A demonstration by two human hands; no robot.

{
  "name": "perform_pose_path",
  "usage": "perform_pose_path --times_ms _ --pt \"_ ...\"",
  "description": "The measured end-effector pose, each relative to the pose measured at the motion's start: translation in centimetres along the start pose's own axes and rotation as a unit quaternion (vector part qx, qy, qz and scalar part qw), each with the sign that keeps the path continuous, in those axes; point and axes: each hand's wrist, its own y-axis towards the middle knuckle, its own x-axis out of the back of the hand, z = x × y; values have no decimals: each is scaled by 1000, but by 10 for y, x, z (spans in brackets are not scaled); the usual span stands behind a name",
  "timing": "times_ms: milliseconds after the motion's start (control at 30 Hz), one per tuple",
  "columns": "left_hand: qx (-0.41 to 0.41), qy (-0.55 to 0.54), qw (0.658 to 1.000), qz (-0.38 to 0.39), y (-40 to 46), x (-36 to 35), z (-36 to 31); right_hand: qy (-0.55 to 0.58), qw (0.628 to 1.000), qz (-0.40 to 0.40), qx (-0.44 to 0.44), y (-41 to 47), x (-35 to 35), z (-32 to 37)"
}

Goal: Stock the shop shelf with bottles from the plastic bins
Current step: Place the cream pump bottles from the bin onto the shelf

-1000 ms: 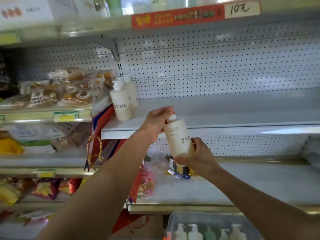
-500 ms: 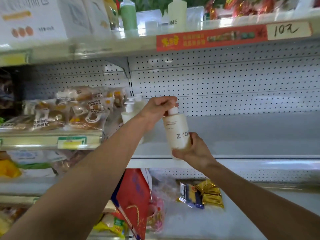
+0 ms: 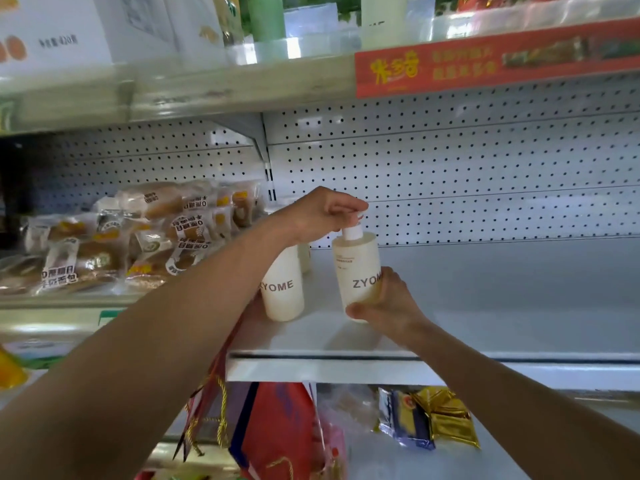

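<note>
A cream ZYOME pump bottle stands upright at the left end of the white shelf. My right hand grips its lower body from the right and below. My left hand pinches its white pump head from above. Just to its left stands a second cream ZYOME bottle, partly hidden by my left forearm. Behind that one a sliver of a third bottle shows. The plastic bins are out of view.
Packaged breads fill the neighbouring shelf on the left. Above, the shelf with a red price strip carries boxes and a green bottle. Below lie a red gift bag and gold and blue packets.
Both hands have carried the bottle up from below shelf level and over the shelf, beside the standing bottle. The view has tilted up, so the bin dropped out of sight.
</note>
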Motion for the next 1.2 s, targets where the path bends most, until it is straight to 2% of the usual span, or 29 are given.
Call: perform_pose_path --times_ms 133,600,1200 --pt "-1 30 999 32 12 8 2 44 998 33 -8 15 -1 3" --pt "9 210 977 27 58 23 12 48 999 -8 -1 63 -20 8" --pt "36 242 970 15 86 25 27 8 1000 -7 -18 96 -32 10"
